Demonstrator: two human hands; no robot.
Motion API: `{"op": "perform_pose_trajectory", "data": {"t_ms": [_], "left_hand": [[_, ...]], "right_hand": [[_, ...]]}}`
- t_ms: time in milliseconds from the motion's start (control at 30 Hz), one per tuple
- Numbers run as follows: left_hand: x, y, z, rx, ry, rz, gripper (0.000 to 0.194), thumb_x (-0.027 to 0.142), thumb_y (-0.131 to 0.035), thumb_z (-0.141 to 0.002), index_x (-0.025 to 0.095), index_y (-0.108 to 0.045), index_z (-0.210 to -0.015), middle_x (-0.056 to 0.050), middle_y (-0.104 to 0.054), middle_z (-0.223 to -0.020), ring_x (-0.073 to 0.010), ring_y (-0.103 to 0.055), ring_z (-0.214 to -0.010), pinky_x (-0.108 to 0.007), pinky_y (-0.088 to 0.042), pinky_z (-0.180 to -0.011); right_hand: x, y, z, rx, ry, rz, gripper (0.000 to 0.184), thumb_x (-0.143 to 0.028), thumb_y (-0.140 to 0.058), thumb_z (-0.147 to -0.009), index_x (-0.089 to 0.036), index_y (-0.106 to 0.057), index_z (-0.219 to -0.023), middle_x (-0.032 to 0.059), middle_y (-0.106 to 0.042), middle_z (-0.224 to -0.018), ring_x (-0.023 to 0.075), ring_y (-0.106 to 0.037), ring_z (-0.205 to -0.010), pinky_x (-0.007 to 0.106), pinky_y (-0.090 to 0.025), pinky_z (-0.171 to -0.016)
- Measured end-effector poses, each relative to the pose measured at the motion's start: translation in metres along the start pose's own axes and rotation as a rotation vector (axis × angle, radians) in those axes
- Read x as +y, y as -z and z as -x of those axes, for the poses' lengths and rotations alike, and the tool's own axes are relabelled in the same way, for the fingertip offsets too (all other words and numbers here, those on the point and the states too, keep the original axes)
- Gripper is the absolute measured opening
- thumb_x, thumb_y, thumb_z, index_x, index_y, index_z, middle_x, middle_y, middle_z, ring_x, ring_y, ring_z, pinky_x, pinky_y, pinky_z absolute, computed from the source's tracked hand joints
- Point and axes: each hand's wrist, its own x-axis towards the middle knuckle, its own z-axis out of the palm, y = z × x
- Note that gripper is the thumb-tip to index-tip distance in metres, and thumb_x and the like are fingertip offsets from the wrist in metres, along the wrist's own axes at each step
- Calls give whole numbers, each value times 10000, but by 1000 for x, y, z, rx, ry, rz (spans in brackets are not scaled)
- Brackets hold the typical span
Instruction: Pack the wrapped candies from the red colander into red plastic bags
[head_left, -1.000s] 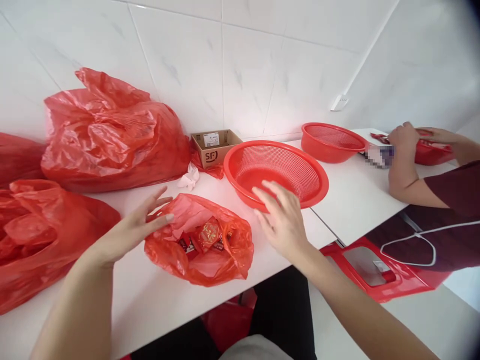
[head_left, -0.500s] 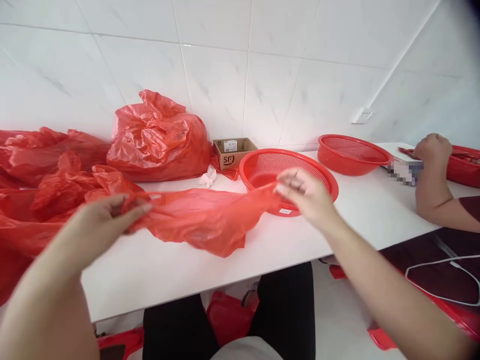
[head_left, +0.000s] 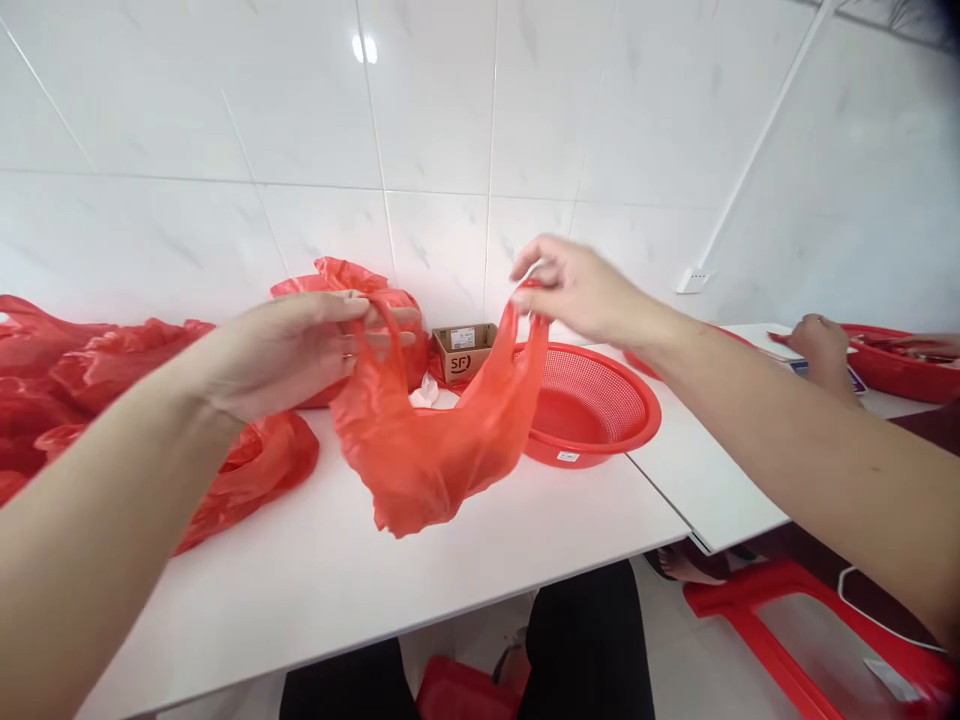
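Observation:
A thin red plastic bag (head_left: 435, 450) hangs by its handles above the white table, sagging in the middle. My left hand (head_left: 300, 350) grips one handle between thumb and fingers. The other handle is pinched in my right hand (head_left: 574, 290), held slightly higher. Just behind the bag's right side stands a red plastic colander (head_left: 592, 400), its near rim carrying a small white label. A small cardboard box (head_left: 463, 352) shows between my hands at the wall, with a crumpled white tissue (head_left: 425, 391) in front of it.
Piled red plastic bags (head_left: 112, 370) cover the table's left side, and a big red bag (head_left: 352, 280) stands behind my left hand. At right a co-worker's hand (head_left: 821, 340) is near a red basket (head_left: 892, 375). A red stool (head_left: 795, 600) stands below the table (head_left: 480, 560).
The bag was stretched sideways low over the table; now it hangs from its handles. Both hands have risen and come closer together. The camera view has tilted upward.

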Motion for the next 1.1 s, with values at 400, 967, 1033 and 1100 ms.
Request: {"op": "perform_pose_trajectory", "data": {"t_ms": [400, 967, 1033, 1100], "left_hand": [[-27, -37, -10, -323, 253, -65, 331, 510, -586, -844, 191, -663, -893, 16, -499, -662, -116, -465, -578, -311, -493, -665], [-43, -34, 4, -393, -22, -527, 157, 158, -558, -772, 236, -685, -821, 4, -666, -795, -171, -604, -734, -268, -456, -640], [-50, -42, 6, -195, -155, -702, 262, 68, -480, -729, 224, -643, -861, 2, -658, -784, -163, -595, -691, -260, -432, -584], [-60, -46, 8, -38, -304, -830, 392, 36, -425, -734, 218, -610, -1028, -29, -665, -940, -157, -596, -704, -257, -427, -557]], "right_hand": [[-33, -67, -7, -237, 190, -237, 265, -220, -576, -851, -243, -531, -1111, 16, -634, -1046, 120, -618, -789, 211, -509, -562], [14, -100, 36, -205, -8, -447, 315, -331, -442, -978, -249, -472, -1281, 51, -605, -1154, 150, -564, -1112, 371, -430, -1004], [25, -111, 33, -226, -50, -464, 317, -341, -409, -993, -260, -484, -1290, 35, -619, -1111, 146, -586, -1070, 362, -434, -1002], [30, -117, 34, -274, -47, -516, 319, -352, -406, -995, -276, -485, -1295, 9, -634, -1010, 135, -631, -929, 351, -472, -949]]}}
